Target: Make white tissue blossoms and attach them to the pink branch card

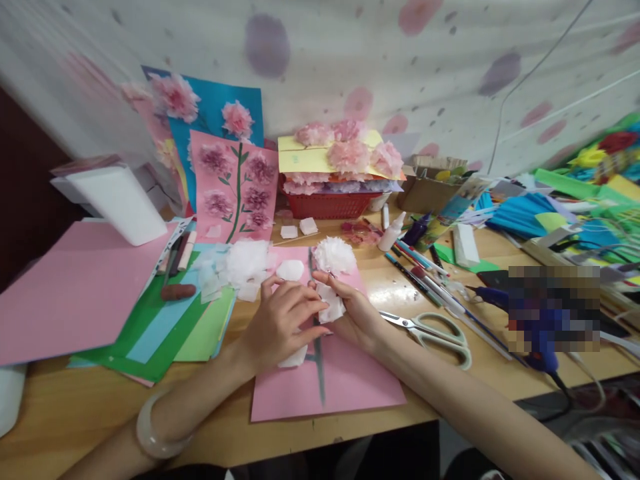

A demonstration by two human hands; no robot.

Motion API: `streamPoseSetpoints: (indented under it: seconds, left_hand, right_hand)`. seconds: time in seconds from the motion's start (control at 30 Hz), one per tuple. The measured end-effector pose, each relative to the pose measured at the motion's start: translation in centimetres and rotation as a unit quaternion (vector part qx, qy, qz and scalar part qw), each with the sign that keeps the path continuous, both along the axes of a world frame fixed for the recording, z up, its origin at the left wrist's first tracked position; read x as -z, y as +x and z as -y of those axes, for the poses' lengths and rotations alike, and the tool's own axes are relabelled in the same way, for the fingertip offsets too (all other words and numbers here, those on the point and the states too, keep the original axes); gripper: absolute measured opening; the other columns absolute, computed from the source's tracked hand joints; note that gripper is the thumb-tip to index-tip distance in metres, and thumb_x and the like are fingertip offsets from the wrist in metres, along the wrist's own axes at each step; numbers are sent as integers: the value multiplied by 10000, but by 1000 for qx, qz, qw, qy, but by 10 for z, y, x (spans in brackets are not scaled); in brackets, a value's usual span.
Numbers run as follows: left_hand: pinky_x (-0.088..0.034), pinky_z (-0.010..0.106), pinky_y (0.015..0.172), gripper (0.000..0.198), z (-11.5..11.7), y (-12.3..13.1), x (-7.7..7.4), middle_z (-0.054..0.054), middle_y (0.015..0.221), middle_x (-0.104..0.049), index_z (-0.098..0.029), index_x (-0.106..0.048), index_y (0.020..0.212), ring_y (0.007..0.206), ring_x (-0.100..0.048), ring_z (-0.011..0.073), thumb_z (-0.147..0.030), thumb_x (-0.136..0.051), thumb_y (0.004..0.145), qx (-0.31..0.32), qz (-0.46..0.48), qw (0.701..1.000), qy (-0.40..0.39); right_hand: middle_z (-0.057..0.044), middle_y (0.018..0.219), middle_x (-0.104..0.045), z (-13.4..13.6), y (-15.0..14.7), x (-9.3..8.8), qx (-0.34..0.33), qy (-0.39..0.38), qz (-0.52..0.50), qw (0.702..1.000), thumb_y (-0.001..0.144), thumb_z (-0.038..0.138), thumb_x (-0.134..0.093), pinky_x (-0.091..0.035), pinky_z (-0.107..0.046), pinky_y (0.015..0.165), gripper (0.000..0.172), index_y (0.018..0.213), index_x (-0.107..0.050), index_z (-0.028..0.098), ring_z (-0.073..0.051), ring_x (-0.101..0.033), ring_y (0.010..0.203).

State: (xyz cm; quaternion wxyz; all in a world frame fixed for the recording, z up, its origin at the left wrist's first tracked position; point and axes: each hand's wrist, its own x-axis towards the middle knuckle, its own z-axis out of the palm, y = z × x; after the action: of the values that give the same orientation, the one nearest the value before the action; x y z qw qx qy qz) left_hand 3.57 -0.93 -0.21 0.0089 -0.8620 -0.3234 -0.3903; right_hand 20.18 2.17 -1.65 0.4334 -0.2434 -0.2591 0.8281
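Observation:
A small stack of white tissue paper (pixel 331 303) sits in my right hand (pixel 357 310), between the thumb and the fingers. My left hand (pixel 285 317) is beside it, fingers apart, with the fingertips close to the paper's left edge; whether they touch it I cannot tell. Below both hands lies a pink sheet (pixel 360 373) with a dark painted stem (pixel 320 377). A fluffy white paper flower (pixel 334 255) rests at the sheet's top. Two more white paper pieces, one above the left hand (pixel 290 269) and one partly hidden under it, lie on the sheet.
Loose white tissue (pixel 245 263) lies left of the sheet, near coloured papers (pixel 120 347). On the right are scissors (pixel 425 333), pens (pixel 415 280), a glue bottle (pixel 391 233) and a partly blurred blue glue gun (pixel 543 353). A red basket (pixel 325 205) stands behind.

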Motion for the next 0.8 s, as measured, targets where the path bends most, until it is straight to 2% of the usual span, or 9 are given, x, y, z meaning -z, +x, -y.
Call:
streamPoseSetpoints:
  seconds: [0.17, 0.3, 0.4, 0.53, 0.63, 0.8]
  left_hand:
    - [-326, 432, 895, 154, 1, 1, 3, 43, 951, -746, -217, -689, 969, 952, -618, 235, -351, -646, 908, -3, -3, 1000, 2]
    - [-319, 431, 904, 123, 4, 0, -2, -2, 895, -755, -230, -696, 959, 913, -607, 203, -206, -575, 949, 10, -7, 1000, 10]
    - [-285, 436, 928, 150, 3, -5, -6, -14, 898, -767, -230, -695, 971, 904, -619, 188, -154, -568, 948, -15, -10, 998, 57]
    - [-263, 448, 939, 114, -1, -11, -5, -18, 862, -772, -246, -701, 948, 859, -623, 195, -183, -607, 934, -67, -6, 992, 104]
    - [-242, 451, 964, 105, -5, -12, -3, -38, 793, -766, -231, -677, 840, 810, -638, 190, -179, -629, 918, -72, -1, 994, 85]
    - [-212, 457, 992, 207, -6, -11, -3, -59, 798, -767, -208, -589, 692, 835, -657, 195, -124, -671, 863, -64, 5, 997, 38]
  right_hand:
    - [-54, 834, -706, 5, -1, 2, -12, -81, -12, 997, 894, 317, -619, -492, -242, 625, 214, 1005, -677, 143, -143, -640, 691]
    - [-54, 848, -703, 9, -1, 1, -39, -102, -17, 994, 917, 331, -593, -457, -222, 592, 270, 1072, -678, 126, -114, -598, 635]
    - [-46, 850, -691, 10, -2, -3, -35, -120, -20, 992, 928, 312, -579, -481, -243, 673, 234, 1011, -696, 127, -115, -605, 690]
    - [-49, 837, -679, 12, -3, -9, -41, -114, -35, 992, 922, 326, -586, -490, -331, 844, 219, 914, -698, 138, -158, -627, 795]
    - [-54, 838, -683, 11, -4, -7, -48, -101, -31, 993, 909, 324, -603, -480, -369, 900, 213, 932, -695, 134, -172, -635, 812]
    - [-49, 906, -710, 9, -4, -3, -43, -88, -23, 995, 888, 284, -612, -496, -343, 858, 193, 995, -682, 139, -160, -650, 825]
